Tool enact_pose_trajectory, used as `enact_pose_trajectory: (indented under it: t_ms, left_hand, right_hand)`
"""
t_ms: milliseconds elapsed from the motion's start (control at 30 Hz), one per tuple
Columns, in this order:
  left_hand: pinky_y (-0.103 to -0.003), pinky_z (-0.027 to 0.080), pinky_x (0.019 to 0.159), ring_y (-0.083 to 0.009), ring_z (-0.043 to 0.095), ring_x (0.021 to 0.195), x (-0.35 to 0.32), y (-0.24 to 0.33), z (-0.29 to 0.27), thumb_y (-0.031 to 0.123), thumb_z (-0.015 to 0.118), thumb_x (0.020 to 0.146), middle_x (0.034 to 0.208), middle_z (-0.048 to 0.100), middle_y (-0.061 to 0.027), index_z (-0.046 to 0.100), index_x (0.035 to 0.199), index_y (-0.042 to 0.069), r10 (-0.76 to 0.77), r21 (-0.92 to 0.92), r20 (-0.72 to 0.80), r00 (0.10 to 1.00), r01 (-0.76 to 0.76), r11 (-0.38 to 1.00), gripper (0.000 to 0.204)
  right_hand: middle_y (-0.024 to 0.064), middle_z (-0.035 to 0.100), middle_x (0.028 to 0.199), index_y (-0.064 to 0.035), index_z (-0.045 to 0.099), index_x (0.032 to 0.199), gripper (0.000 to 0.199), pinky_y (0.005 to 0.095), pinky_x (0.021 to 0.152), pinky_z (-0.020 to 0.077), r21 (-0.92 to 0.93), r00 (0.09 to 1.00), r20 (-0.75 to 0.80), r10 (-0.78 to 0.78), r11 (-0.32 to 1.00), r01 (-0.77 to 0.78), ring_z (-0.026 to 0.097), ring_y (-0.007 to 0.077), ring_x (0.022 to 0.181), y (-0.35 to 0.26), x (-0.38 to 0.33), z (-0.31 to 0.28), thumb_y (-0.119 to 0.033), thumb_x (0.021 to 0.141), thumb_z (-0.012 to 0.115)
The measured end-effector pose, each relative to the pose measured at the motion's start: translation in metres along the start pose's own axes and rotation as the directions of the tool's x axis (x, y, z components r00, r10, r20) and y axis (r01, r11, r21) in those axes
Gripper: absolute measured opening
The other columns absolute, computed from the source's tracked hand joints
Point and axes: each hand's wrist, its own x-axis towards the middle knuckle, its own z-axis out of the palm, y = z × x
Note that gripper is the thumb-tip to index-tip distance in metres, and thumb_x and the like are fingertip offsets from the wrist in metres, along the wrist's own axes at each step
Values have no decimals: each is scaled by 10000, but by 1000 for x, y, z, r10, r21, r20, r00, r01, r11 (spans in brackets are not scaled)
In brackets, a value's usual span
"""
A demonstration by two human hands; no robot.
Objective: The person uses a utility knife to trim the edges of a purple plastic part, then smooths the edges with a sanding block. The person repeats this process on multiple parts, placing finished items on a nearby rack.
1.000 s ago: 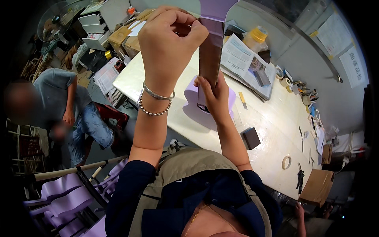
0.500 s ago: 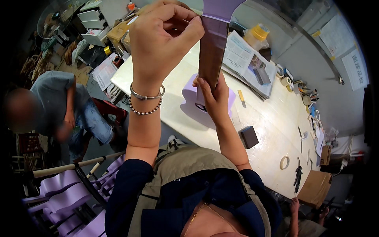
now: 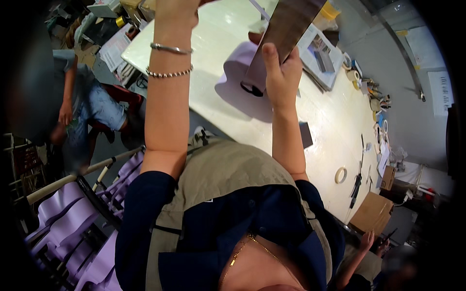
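My right hand [image 3: 284, 77] grips a long lilac part with a shiny brownish face [image 3: 286, 29], held tilted above the table. Its thumb lies along the near side, and a dark opening shows at the lower end. The part's upper end runs out of the picture. My left hand [image 3: 177, 14] is mostly cut off by the top edge, so its fingers are hidden. Between the hands, a thin pale strip [image 3: 258, 8] slants beside the part. Behind the held part, a rounded lilac surface [image 3: 238, 60] shows over the table.
On the white table [image 3: 320, 169] are a dark block [image 3: 305, 135], a tape roll [image 3: 341, 175], black pliers [image 3: 356, 184] and stacked papers [image 3: 330, 68]. A rack [image 3: 53, 188] of lilac parts stands lower left. One person [image 3: 99, 104] sits left; another person's arm [image 3: 357, 257] shows lower right.
My left hand has risen mostly out of view. The lilac part has tilted its top to the right, lifted by my right hand. The whole view has shifted, too.
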Motion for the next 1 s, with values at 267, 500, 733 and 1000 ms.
enact_pose_trajectory:
  t_ms: [267, 500, 733, 1000]
  left_hand:
    - [-287, 512, 558, -199, 610, 624, -10, -62, -77, 166, 597, 835, 815, 574, -81, 540, 912, -11, -222, -16, -334, 916, 230, 973, 201]
    - [-338, 593, 702, -332, 651, 751, -24, -80, -162, 2, 633, 751, 874, 582, -199, 524, 845, -159, -106, 0, -549, 829, 127, 992, 216]
    - [-285, 563, 606, -202, 650, 649, -81, -48, -223, 60, 647, 726, 785, 638, -141, 616, 800, -111, 254, 459, -664, 703, 116, 881, 189]
    - [-404, 484, 643, -295, 589, 739, -99, -87, -278, 245, 638, 661, 779, 603, -93, 657, 645, 86, 588, 957, -222, 778, 289, -22, 161]
  right_hand:
    - [149, 610, 979, 50, 501, 1066, 432, 402, 870, 459, 158, 987, -145, -64, 984, 87, 597, 249, 937, 16, -3, -16, -325, 878, 607]
    - [168, 614, 946, 49, 509, 1060, 390, 387, 869, 463, 201, 979, -191, -69, 974, 108, 602, 287, 926, 15, -9, -28, -299, 895, 565]
    - [327, 590, 987, 106, 396, 1080, 628, 417, 884, 479, 81, 985, -172, -31, 996, 45, 615, 370, 948, 8, -4, -32, -459, 862, 563]
    - [338, 581, 996, 109, 374, 1091, 687, 396, 874, 478, 2, 983, -185, 9, 1000, -8, 621, 378, 937, 7, -5, -22, -512, 851, 541]
